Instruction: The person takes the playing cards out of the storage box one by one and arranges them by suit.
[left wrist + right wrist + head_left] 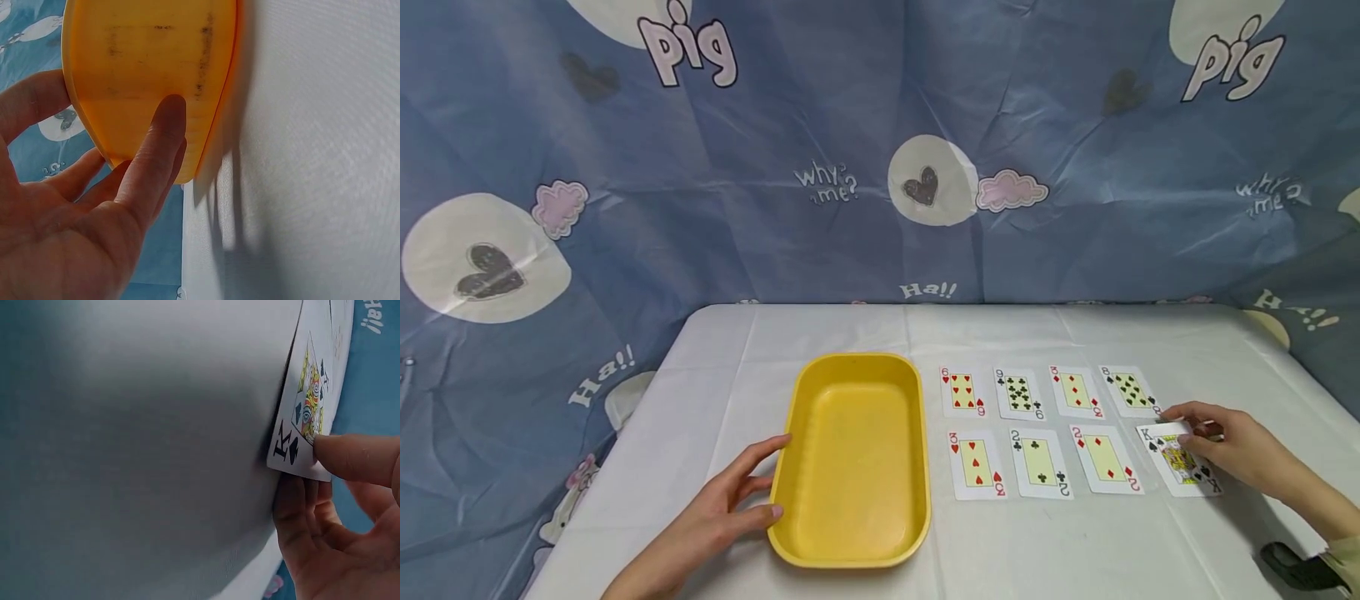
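Note:
My right hand (1240,446) holds the king of spades (1176,462) by its right side. In the right wrist view, the thumb (353,456) lies on the card's face while the other fingers are at its edge, partly hidden beneath. A dark shadow runs along the card's long edge there. Over on the left, my left hand (715,508) touches the side of a yellow tray (778,492) with extended fingers. The left wrist view has one fingertip at the tray's rim and another digit against its scuffed outer wall (144,69).
More cards lie face up in two rows right of the tray, among them the six of hearts (962,392), two of diamonds (1107,460) and three of hearts (977,465). White cloth (1037,550) covers the table. A blue printed curtain (820,100) hangs behind.

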A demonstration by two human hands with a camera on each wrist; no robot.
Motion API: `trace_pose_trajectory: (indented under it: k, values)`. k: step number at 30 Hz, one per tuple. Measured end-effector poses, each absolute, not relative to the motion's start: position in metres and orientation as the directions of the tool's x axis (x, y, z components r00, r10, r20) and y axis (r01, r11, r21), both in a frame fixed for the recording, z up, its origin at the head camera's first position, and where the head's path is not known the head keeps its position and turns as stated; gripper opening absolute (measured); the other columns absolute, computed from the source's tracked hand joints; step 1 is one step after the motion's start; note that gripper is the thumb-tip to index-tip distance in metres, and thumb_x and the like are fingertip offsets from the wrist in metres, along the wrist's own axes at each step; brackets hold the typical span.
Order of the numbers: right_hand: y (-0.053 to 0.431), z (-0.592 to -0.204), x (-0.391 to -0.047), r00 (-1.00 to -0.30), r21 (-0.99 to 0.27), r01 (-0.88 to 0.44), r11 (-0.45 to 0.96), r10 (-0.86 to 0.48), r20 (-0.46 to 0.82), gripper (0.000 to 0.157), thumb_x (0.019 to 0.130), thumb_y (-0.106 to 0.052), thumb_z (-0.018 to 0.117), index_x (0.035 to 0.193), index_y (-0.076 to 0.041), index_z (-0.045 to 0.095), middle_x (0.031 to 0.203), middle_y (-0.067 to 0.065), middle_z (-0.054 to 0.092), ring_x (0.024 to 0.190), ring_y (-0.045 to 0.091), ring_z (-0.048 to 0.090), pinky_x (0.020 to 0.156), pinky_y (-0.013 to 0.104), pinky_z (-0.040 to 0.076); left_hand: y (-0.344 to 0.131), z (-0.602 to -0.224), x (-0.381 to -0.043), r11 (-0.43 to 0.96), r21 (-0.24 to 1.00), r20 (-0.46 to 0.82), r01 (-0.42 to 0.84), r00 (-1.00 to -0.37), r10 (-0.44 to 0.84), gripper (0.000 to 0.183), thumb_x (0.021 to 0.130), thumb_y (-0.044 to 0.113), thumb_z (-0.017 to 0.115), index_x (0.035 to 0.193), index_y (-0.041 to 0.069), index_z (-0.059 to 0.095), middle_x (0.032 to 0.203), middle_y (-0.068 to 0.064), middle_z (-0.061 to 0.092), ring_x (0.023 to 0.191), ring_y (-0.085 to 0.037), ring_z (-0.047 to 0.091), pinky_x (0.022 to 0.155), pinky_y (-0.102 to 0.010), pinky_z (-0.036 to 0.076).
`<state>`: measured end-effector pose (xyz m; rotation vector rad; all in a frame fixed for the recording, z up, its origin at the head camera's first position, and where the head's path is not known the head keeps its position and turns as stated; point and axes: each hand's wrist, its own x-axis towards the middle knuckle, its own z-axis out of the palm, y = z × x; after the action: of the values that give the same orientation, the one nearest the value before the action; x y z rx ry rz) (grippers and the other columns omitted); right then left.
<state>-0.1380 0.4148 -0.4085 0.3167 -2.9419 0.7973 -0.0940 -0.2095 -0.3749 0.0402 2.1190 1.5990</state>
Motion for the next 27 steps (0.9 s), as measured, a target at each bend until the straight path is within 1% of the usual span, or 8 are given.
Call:
trace_pose_trajectory:
  k: [3, 8, 13, 19, 20, 22, 24, 27]
  values:
    - [0.412, -0.408, -0.139, -0.983, -0.469, -0.182, 0.864, -0.152, 0.101, 0.028, 0.083, 0.001, 0.073, 0.109, -0.004, 0.067, 0.091, 0.005, 0.059, 0.073, 0.001, 0.054, 0.061, 0.025, 0.044, -0.210, -0.375, -0.094, 0.311, 0.915, -0.355, -0.258, -0.881, 0.313, 0.071, 0.093, 0.026, 0.069, 0.153, 0.025, 0.032, 0.149, -0.014, 0.042, 0.124, -0.028, 0.053, 0.096, -0.052, 0.044]
    - [0.407, -0.405, -0.140, -0.990, -0.462, -0.142, 0.875, -0.137, 0.045, 0.029, 0.086, -0.006, 0.074, 0.113, -0.003, 0.066, 0.092, 0.005, 0.059, 0.074, 0.004, 0.054, 0.061, 0.027, 0.044, -0.210, -0.377, -0.094, 0.305, 0.911, -0.372, -0.277, -0.870, 0.323, 0.071, 0.094, 0.025, 0.067, 0.154, 0.024, 0.029, 0.139, -0.014, 0.053, 0.120, -0.028, 0.055, 0.096, -0.054, 0.044]
    - [0.404, -0.404, -0.140, -0.986, -0.433, -0.164, 0.887, -0.156, 0.054, 0.031, 0.084, -0.007, 0.076, 0.113, -0.003, 0.067, 0.098, 0.008, 0.060, 0.077, 0.006, 0.052, 0.064, 0.029, 0.043, -0.210, -0.378, -0.094, 0.300, 0.916, -0.363, -0.268, -0.871, 0.332, 0.071, 0.094, 0.025, 0.067, 0.154, 0.023, 0.029, 0.138, -0.014, 0.054, 0.120, -0.028, 0.055, 0.097, -0.054, 0.043]
    - [0.401, -0.400, -0.143, -0.973, -0.457, -0.227, 0.860, -0.184, 0.138, 0.026, 0.090, -0.003, 0.068, 0.116, -0.003, 0.065, 0.108, 0.014, 0.059, 0.080, -0.001, 0.047, 0.062, 0.026, 0.042, -0.212, -0.379, -0.094, 0.315, 0.914, -0.359, -0.257, -0.872, 0.331, 0.071, 0.094, 0.025, 0.067, 0.154, 0.024, 0.029, 0.139, -0.013, 0.053, 0.122, -0.028, 0.054, 0.098, -0.058, 0.040]
    - [0.399, -0.399, -0.143, -0.972, -0.471, -0.233, 0.851, -0.188, 0.141, 0.026, 0.093, -0.004, 0.066, 0.118, -0.003, 0.064, 0.110, 0.016, 0.059, 0.080, 0.000, 0.048, 0.061, 0.026, 0.042, -0.212, -0.379, -0.094, 0.331, 0.910, -0.360, -0.251, -0.873, 0.329, 0.070, 0.094, 0.026, 0.067, 0.154, 0.025, 0.029, 0.139, -0.013, 0.053, 0.123, -0.029, 0.053, 0.096, -0.061, 0.040]
    - [0.390, -0.393, -0.143, -0.975, -0.488, -0.221, 0.845, -0.186, 0.120, 0.027, 0.097, -0.011, 0.062, 0.123, -0.003, 0.061, 0.117, 0.019, 0.059, 0.084, 0.002, 0.051, 0.062, 0.028, 0.044, -0.212, -0.377, -0.092, 0.366, 0.904, -0.350, -0.221, -0.873, 0.339, 0.070, 0.096, 0.028, 0.065, 0.154, 0.026, 0.028, 0.144, -0.014, 0.047, 0.126, -0.032, 0.050, 0.094, -0.061, 0.042]
    - [0.377, -0.386, -0.142, -0.980, -0.484, -0.196, 0.853, -0.186, 0.069, 0.035, 0.101, -0.021, 0.058, 0.129, -0.001, 0.056, 0.121, 0.023, 0.058, 0.090, 0.012, 0.055, 0.066, 0.034, 0.046, -0.211, -0.374, -0.090, 0.413, 0.893, -0.339, -0.181, -0.873, 0.351, 0.070, 0.097, 0.032, 0.063, 0.155, 0.028, 0.024, 0.153, -0.013, 0.036, 0.130, -0.035, 0.045, 0.093, -0.060, 0.043]
    - [0.350, -0.374, -0.141, -0.983, -0.454, -0.163, 0.876, -0.184, -0.002, 0.054, 0.103, -0.035, 0.051, 0.144, 0.000, 0.043, 0.133, 0.029, 0.052, 0.108, 0.038, 0.054, 0.078, 0.053, 0.046, -0.208, -0.365, -0.089, 0.539, 0.838, -0.310, -0.085, -0.887, 0.342, 0.070, 0.101, 0.042, 0.053, 0.157, 0.029, 0.015, 0.161, -0.010, 0.019, 0.136, -0.038, 0.037, 0.098, -0.059, 0.040]
